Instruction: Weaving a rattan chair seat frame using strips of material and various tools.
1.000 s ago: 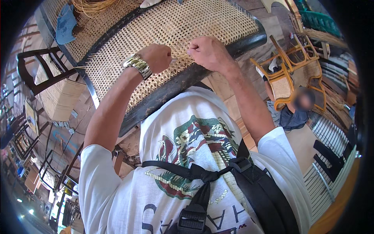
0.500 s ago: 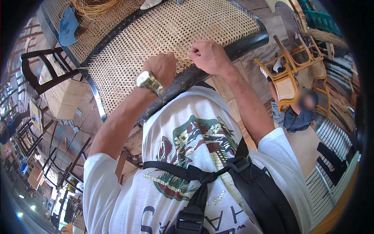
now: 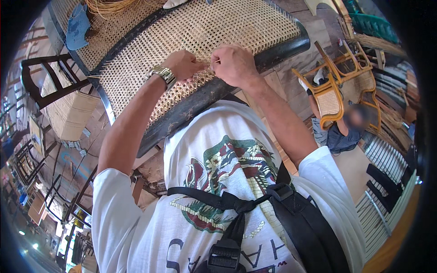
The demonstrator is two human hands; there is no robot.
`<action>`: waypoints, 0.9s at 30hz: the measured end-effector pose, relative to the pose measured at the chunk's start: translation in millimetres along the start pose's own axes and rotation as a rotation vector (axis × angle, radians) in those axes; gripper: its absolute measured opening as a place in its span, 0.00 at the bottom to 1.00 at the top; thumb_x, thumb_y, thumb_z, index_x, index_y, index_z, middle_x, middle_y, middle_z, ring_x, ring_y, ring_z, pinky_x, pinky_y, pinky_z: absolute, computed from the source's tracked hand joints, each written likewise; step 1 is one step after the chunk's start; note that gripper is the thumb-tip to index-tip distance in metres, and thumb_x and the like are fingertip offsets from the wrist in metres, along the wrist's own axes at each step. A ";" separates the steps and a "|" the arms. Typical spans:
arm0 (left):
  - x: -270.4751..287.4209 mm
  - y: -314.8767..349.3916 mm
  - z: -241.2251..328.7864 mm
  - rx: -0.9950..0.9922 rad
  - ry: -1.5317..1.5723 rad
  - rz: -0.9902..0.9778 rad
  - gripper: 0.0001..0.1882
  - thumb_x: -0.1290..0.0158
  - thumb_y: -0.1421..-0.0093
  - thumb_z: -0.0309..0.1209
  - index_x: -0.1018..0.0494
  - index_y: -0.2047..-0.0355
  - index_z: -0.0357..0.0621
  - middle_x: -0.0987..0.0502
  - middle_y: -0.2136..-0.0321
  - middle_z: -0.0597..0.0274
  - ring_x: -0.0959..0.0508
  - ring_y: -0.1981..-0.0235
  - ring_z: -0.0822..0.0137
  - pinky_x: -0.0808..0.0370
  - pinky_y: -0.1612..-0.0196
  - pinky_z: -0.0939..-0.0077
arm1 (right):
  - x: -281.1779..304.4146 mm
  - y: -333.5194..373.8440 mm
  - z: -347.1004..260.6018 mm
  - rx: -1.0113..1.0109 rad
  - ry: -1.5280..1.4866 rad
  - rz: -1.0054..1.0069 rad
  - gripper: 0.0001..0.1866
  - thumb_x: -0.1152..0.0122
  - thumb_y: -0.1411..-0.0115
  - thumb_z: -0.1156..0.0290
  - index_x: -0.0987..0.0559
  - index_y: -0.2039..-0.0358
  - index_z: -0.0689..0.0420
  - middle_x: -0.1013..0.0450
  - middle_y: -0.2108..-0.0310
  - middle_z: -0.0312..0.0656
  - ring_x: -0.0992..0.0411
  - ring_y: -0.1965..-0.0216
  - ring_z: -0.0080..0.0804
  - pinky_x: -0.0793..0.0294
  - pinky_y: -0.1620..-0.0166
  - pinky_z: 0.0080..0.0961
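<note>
Woven cane webbing with an open pattern of small holes covers a curved, dark-framed panel in front of me. Over its near edge, close to the dark rim, both hands work close together. My left hand, a metal watch on its wrist, is closed with thumb and forefinger pinched toward the right. My right hand is closed in a pinch just beside it. A thin pale cane strand appears to run between the fingertips, though the fingers mostly hide it.
A blue cloth-like piece and a coil of loose cane lie on the panel's far left section. At left stand a dark chair frame and a cardboard box. Rightward, another person sits by a yellow-brown cane chair.
My left hand has moved up and left, its fingers turning toward the right hand. My right hand has shifted slightly left, so the fingertips are closer together.
</note>
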State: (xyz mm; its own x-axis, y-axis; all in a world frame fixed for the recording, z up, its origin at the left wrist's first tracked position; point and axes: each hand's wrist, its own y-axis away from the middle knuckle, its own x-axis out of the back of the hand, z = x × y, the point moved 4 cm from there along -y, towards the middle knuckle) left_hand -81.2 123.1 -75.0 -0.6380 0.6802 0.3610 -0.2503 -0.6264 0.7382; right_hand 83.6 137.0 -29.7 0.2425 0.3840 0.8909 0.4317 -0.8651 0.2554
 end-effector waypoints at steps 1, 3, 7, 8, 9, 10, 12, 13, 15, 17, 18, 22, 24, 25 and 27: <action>1.2 0.9 -1.3 -0.003 0.000 0.001 0.30 0.51 0.34 0.61 0.21 0.71 0.45 0.22 0.83 0.67 0.23 0.84 0.74 0.28 0.79 0.75 | -0.4 0.5 -2.1 -0.001 0.002 0.001 0.07 0.34 0.45 0.63 0.16 0.71 0.53 0.21 0.64 0.39 0.23 0.57 0.38 0.28 0.51 0.43; 9.5 6.5 -3.6 -0.055 -0.166 0.045 0.29 0.49 0.35 0.60 0.21 0.69 0.44 0.21 0.79 0.63 0.21 0.78 0.71 0.25 0.74 0.71 | -0.2 1.1 -7.6 0.014 0.152 0.018 0.05 0.36 0.47 0.68 0.14 0.69 0.48 0.25 0.50 0.36 0.32 0.42 0.41 0.37 0.42 0.53; 99.5 47.8 -39.0 0.078 -0.646 0.273 0.24 0.50 0.33 0.50 0.23 0.63 0.38 0.19 0.64 0.45 0.18 0.62 0.54 0.21 0.59 0.54 | -9.5 10.3 6.5 0.059 0.228 0.140 0.06 0.36 0.44 0.66 0.17 0.72 0.53 0.27 0.50 0.40 0.34 0.41 0.37 0.38 0.42 0.49; 130.7 63.0 -65.8 0.068 -0.718 0.406 0.24 0.51 0.33 0.49 0.23 0.61 0.36 0.19 0.62 0.41 0.18 0.58 0.49 0.22 0.54 0.53 | 0.5 19.2 7.6 0.206 0.061 0.168 0.06 0.35 0.44 0.66 0.17 0.72 0.54 0.26 0.52 0.41 0.31 0.45 0.38 0.35 0.44 0.47; 164.9 68.8 -127.9 0.131 -0.891 0.442 0.25 0.52 0.33 0.50 0.23 0.60 0.37 0.19 0.62 0.42 0.19 0.58 0.46 0.22 0.54 0.53 | 10.4 25.6 4.4 0.378 -0.112 0.191 0.07 0.34 0.44 0.66 0.17 0.71 0.56 0.25 0.54 0.43 0.29 0.48 0.39 0.32 0.46 0.44; 186.5 88.9 -146.3 0.312 -0.858 0.520 0.26 0.52 0.35 0.52 0.23 0.61 0.37 0.19 0.62 0.42 0.19 0.57 0.45 0.23 0.54 0.53 | 21.5 34.1 17.6 0.296 -0.211 0.268 0.08 0.33 0.44 0.66 0.17 0.72 0.57 0.24 0.56 0.45 0.27 0.52 0.42 0.30 0.48 0.42; 213.6 121.4 -189.8 0.280 -0.697 0.647 0.29 0.47 0.39 0.58 0.22 0.68 0.40 0.19 0.69 0.46 0.18 0.64 0.48 0.24 0.60 0.55 | 32.7 58.4 52.8 -0.003 -0.306 0.326 0.09 0.32 0.42 0.66 0.17 0.70 0.59 0.22 0.58 0.46 0.24 0.58 0.42 0.26 0.51 0.36; 202.3 128.7 -153.8 0.247 -0.665 0.712 0.30 0.45 0.40 0.60 0.22 0.70 0.40 0.19 0.71 0.48 0.19 0.67 0.49 0.24 0.62 0.56 | 36.9 79.2 81.0 -0.263 -0.274 0.318 0.10 0.32 0.40 0.65 0.17 0.68 0.59 0.21 0.59 0.45 0.23 0.60 0.39 0.25 0.53 0.32; 156.9 110.4 -92.6 0.009 -0.558 0.706 0.29 0.41 0.42 0.59 0.23 0.74 0.43 0.20 0.76 0.55 0.19 0.72 0.57 0.25 0.67 0.63 | -6.9 112.6 158.8 -0.455 -0.492 0.281 0.17 0.34 0.38 0.57 0.18 0.68 0.60 0.22 0.60 0.41 0.25 0.59 0.32 0.27 0.53 0.29; 96.2 91.0 -24.5 -0.260 -0.444 0.526 0.23 0.41 0.39 0.53 0.21 0.70 0.44 0.20 0.72 0.58 0.19 0.71 0.63 0.24 0.68 0.69 | -33.5 117.4 177.6 -0.631 -0.723 0.232 0.23 0.36 0.36 0.49 0.19 0.67 0.61 0.23 0.62 0.37 0.28 0.59 0.25 0.29 0.53 0.26; 66.5 70.1 -14.5 -0.432 -0.407 0.547 0.19 0.42 0.37 0.49 0.20 0.66 0.44 0.20 0.68 0.59 0.20 0.70 0.64 0.23 0.68 0.71 | -41.5 108.3 158.0 -0.539 -0.980 0.159 0.26 0.38 0.35 0.46 0.19 0.66 0.61 0.24 0.62 0.35 0.30 0.58 0.22 0.31 0.51 0.24; 16.1 34.2 0.6 -0.556 -0.423 0.520 0.15 0.42 0.36 0.44 0.21 0.62 0.44 0.22 0.58 0.56 0.20 0.66 0.62 0.22 0.63 0.67 | -59.7 109.8 135.7 -0.473 -1.215 -0.091 0.25 0.43 0.32 0.46 0.20 0.61 0.59 0.24 0.62 0.33 0.33 0.54 0.18 0.36 0.46 0.22; 15.5 24.9 -0.3 -0.493 -0.483 0.474 0.16 0.42 0.36 0.44 0.23 0.65 0.44 0.21 0.59 0.56 0.20 0.67 0.63 0.23 0.66 0.66 | -42.5 123.4 121.2 -0.407 -1.390 -0.264 0.19 0.43 0.30 0.55 0.22 0.69 0.59 0.25 0.69 0.31 0.32 0.65 0.17 0.33 0.60 0.20; 12.3 23.0 -4.9 -0.417 -0.540 0.428 0.16 0.42 0.36 0.44 0.24 0.68 0.43 0.21 0.60 0.56 0.21 0.67 0.64 0.24 0.68 0.65 | -17.9 136.2 125.0 -0.379 -1.233 -0.209 0.16 0.42 0.31 0.60 0.21 0.69 0.60 0.25 0.71 0.32 0.31 0.67 0.18 0.32 0.62 0.19; 12.8 25.6 -4.4 -0.421 -0.497 0.433 0.21 0.42 0.36 0.48 0.28 0.74 0.42 0.21 0.70 0.59 0.23 0.73 0.67 0.29 0.73 0.64 | 27.8 168.7 159.6 -0.404 -0.901 -0.096 0.11 0.40 0.33 0.66 0.20 0.70 0.60 0.26 0.74 0.32 0.30 0.70 0.18 0.32 0.64 0.17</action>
State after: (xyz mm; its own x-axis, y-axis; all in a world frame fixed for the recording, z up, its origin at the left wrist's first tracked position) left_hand -98.9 114.1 -54.0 -0.3660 0.3704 0.8537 -0.3717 -0.8992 0.2308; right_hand 301.9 53.3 -21.8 0.8643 0.4152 0.2840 0.1961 -0.7980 0.5699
